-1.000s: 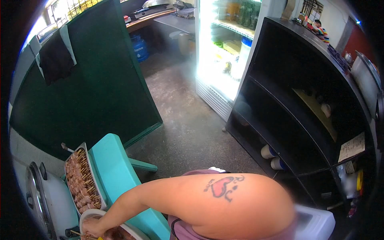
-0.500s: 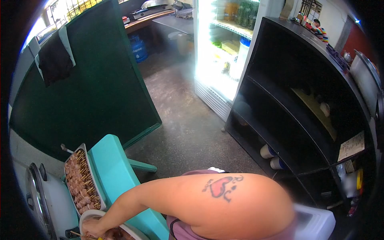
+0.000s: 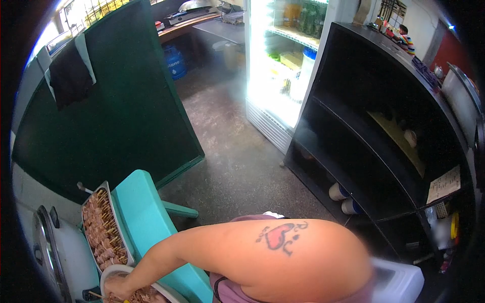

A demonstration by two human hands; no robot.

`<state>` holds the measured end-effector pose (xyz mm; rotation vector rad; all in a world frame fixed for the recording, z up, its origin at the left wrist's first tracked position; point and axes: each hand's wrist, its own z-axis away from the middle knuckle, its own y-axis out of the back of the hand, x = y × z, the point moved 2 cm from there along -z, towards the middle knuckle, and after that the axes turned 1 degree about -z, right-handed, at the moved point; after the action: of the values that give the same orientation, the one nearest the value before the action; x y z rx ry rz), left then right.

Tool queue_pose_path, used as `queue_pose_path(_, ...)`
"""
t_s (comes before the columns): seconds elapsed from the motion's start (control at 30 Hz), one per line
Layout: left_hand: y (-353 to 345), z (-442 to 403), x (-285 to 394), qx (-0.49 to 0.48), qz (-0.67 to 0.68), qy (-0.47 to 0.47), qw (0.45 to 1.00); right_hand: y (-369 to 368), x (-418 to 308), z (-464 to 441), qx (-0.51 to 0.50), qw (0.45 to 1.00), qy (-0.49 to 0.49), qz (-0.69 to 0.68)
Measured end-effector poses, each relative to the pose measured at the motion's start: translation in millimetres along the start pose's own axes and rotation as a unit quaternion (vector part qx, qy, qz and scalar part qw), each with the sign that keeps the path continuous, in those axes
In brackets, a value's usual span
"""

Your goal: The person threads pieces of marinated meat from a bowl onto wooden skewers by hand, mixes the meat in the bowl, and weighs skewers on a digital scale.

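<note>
My right hand (image 3: 118,287) is down inside a white bowl (image 3: 107,271) at the bottom left, with my tattooed arm stretched across the view. Its fingertips are hidden among raw meat (image 3: 150,294) in the bowl, so their grip cannot be made out. A thin wooden stick (image 3: 95,294) shows beside the hand at the bowl's edge. Just beyond the bowl, a metal tray (image 3: 130,248) holds rows of skewered meat (image 3: 100,222). My left hand does not show.
A turquoise bench (image 3: 139,202) lies beside the tray, and a large lidded cooker (image 3: 73,252) stands left of it. Further off are a green panel (image 3: 111,111), a lit fridge (image 3: 275,76) and a black shelf unit (image 3: 343,121). A person (image 3: 404,40) is in the far right background.
The meat showing in the bowl beside my right hand looks shifted, with paler pieces now visible. My right arm has stayed almost in place.
</note>
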<state>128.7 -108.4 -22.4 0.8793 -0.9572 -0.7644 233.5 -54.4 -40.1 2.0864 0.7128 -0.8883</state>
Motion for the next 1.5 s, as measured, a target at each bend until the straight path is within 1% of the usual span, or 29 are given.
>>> queue_pose_path(0.1, -1, 2, 4, -0.005, -0.002, -0.002, 1.0, -7, 6, -5, 0.026, 0.997, -0.012, -0.066)
queue_pose_path(0.2, -4, 7, 18, -0.021, -0.009, -0.006, 1.0, -10, 4, -5, -0.02, 1.0, 0.019, -0.004)
queue_pose_path(0.27, -6, 12, 31, -0.042, -0.022, 0.0, 0.999, -2, -2, -1, 0.013, 0.992, 0.02, -0.12)
queue_pose_path(0.33, -5, 18, 34, -0.06, -0.046, 0.009, 0.997, -4, 2, -4, -0.013, 0.991, 0.036, -0.129)
queue_pose_path(0.37, -12, 16, 16, -0.045, -0.043, 0.025, 0.998, -7, 3, -6, -0.019, 0.99, 0.035, -0.134)
queue_pose_path(0.4, -26, 5, -12, -0.033, -0.148, -0.047, 0.987, -6, -2, -6, -0.031, 0.989, 0.049, -0.139)
queue_pose_path(0.43, -30, 2, -16, -0.025, -0.253, -0.119, 0.96, -4, -4, -3, 0.01, 0.992, 0.039, -0.122)
queue_pose_path(0.47, -34, 2, -21, -0.017, -0.255, -0.107, 0.961, -2, -6, -1, 0.054, 0.993, 0.026, -0.106)
queue_pose_path(0.53, -31, 7, -4, 0.024, -0.165, -0.115, 0.979, 15, -16, 3, 0.028, 0.995, 0.028, -0.097)
queue_pose_path(0.6, -40, 5, -19, 0.031, -0.152, -0.076, 0.985, 20, -17, 3, 0.001, 0.996, 0.026, -0.089)
queue_pose_path(0.7, -34, 6, -4, -0.026, -0.294, -0.087, 0.951, 13, -9, 1, 0.039, 0.994, 0.043, -0.095)
queue_pose_path(0.73, -31, 6, -9, 0.015, -0.285, -0.101, 0.953, 9, -2, -1, 0.012, 0.996, 0.005, -0.094)
queue_pose_path(0.77, -30, 9, -9, 0.054, -0.273, -0.109, 0.954, -9, 12, -7, 0.057, 0.992, 0.048, -0.102)
queue_pose_path(0.8, -16, 12, 8, -0.011, -0.211, -0.071, 0.975, 1, 4, -1, 0.026, 0.994, 0.026, -0.105)
queue_pose_path(0.83, -2, 16, 22, 0.036, -0.111, -0.078, 0.99, 5, 4, -2, -0.012, 0.994, 0.008, -0.11)
queue_pose_path(0.87, 13, 21, 39, 0.088, -0.05, -0.059, 0.993, 4, 4, -6, 0.012, 0.989, 0.083, -0.126)
queue_pose_path(0.9, 6, 14, 12, 0.08, 0.048, -0.012, 0.996, 3, 10, -6, -0.02, 0.986, 0.126, -0.102)
queue_pose_path(0.93, 13, 17, 14, 0.156, 0.112, -0.026, 0.981, 29, -8, 3, -0.057, 0.99, 0.04, -0.122)
queue_pose_path(0.97, 18, 18, 9, 0.21, 0.168, -0.03, 0.963, 19, 2, -3, -0.034, 0.991, 0.092, -0.095)
queue_pose_path(1.0, 29, 22, 0, 0.246, 0.089, -0.05, 0.964, 20, -1, -2, -0.04, 0.99, 0.112, -0.073)
queue_pose_path(1.07, 37, 35, -14, 0.228, 0.308, 0.036, 0.923, 15, 5, -3, -0.064, 0.979, 0.043, -0.188)
queue_pose_path(1.1, 35, 37, -32, 0.209, 0.403, 0.056, 0.889, 30, -16, 1, -0.049, 0.986, 0.021, -0.161)
queue_pose_path(1.13, 33, 42, -44, 0.222, 0.454, 0.078, 0.859, 30, -16, 1, -0.07, 0.982, 0.048, -0.171)
queue_pose_path(1.17, 44, 48, -45, 0.215, 0.444, 0.128, 0.86, 30, -15, 1, -0.107, 0.978, 0.012, -0.178)
queue_pose_path(1.2, 47, 48, -60, 0.228, 0.482, 0.106, 0.839, 29, -16, -3, -0.139, 0.974, -0.023, -0.18)
queue_pose_path(1.27, 52, 52, -76, 0.255, 0.518, 0.09, 0.812, 30, -20, -4, -0.138, 0.967, -0.015, -0.216)
queue_pose_path(1.33, 53, 54, -80, 0.268, 0.69, 0.083, 0.668, 32, -18, -2, -0.165, 0.956, -0.038, -0.241)
queue_pose_path(1.37, 53, 55, -86, 0.281, 0.688, 0.086, 0.663, 32, -16, -2, -0.175, 0.947, -0.072, -0.261)
queue_pose_path(1.5, 55, 57, -98, 0.32, 0.623, 0.088, 0.708, 35, -15, 6, -0.197, 0.931, -0.069, -0.299)
